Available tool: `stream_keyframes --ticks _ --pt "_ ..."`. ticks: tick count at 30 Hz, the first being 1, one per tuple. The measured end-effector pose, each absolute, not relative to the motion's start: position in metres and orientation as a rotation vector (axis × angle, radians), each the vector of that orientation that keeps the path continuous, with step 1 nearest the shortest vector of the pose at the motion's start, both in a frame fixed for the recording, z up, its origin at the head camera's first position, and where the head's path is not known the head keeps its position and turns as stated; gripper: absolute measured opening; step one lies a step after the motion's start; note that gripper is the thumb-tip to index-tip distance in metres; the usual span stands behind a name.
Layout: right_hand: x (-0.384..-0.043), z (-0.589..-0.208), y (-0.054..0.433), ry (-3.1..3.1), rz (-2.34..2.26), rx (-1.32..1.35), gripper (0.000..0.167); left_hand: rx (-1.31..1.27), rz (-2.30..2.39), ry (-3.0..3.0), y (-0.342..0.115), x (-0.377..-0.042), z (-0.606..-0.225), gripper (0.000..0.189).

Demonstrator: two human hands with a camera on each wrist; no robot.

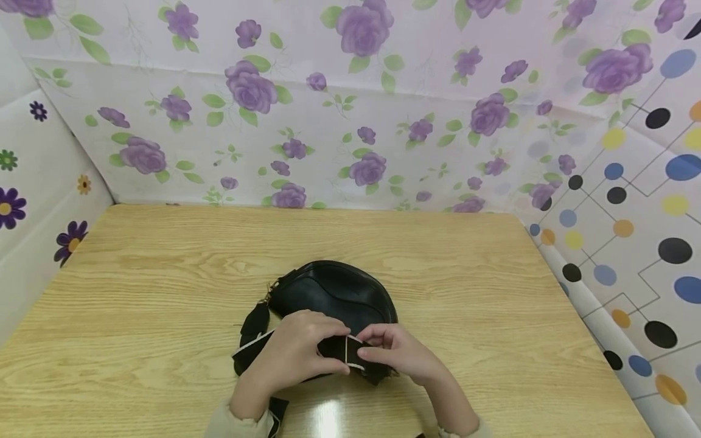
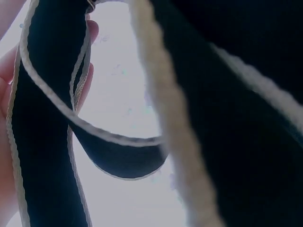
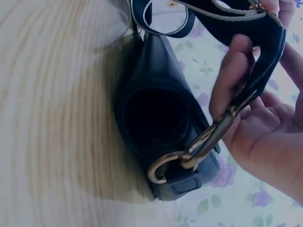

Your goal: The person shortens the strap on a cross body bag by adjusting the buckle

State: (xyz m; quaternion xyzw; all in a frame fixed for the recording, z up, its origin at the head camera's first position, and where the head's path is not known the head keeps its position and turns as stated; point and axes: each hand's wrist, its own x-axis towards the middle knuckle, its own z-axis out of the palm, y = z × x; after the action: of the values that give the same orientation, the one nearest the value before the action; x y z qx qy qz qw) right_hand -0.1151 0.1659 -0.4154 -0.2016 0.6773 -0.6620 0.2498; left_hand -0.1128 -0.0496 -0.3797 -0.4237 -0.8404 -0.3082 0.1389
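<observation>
Looking on from far away, I see the left hand and the right hand meet low in the middle of the head view. Each grip pinches the flat black cloth strap with white edges, one on each side of the thin gold metal bar. The shiny black bag with a round top sits just above them in the frame, on the light brown wooden desk. I think small, slow pulls would work best, with the strap flat and the loose loop not twisted.
</observation>
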Motion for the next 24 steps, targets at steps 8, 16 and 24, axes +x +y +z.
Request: stream_keyframes --ticks 8,16,24 --pt "-0.1163 -0.4176 0.1648 1.836 -1.853 -0.629 0.021 -1.225 -0.872 -2.491 -0.0488 -0.1133 -0.3797 0.043" --pt "-0.1146 -0.4155 0.1598 1.877 -1.868 -0.674 0.018 -1.231 -0.869 -2.568 -0.0468 -0.1124 -0.3783 0.043" --pt "-0.1137 -0.4154 0.1573 1.925 -1.856 -0.675 0.014 -1.226 -0.852 -2.629 -0.0447 -0.1108 -0.3784 0.043"
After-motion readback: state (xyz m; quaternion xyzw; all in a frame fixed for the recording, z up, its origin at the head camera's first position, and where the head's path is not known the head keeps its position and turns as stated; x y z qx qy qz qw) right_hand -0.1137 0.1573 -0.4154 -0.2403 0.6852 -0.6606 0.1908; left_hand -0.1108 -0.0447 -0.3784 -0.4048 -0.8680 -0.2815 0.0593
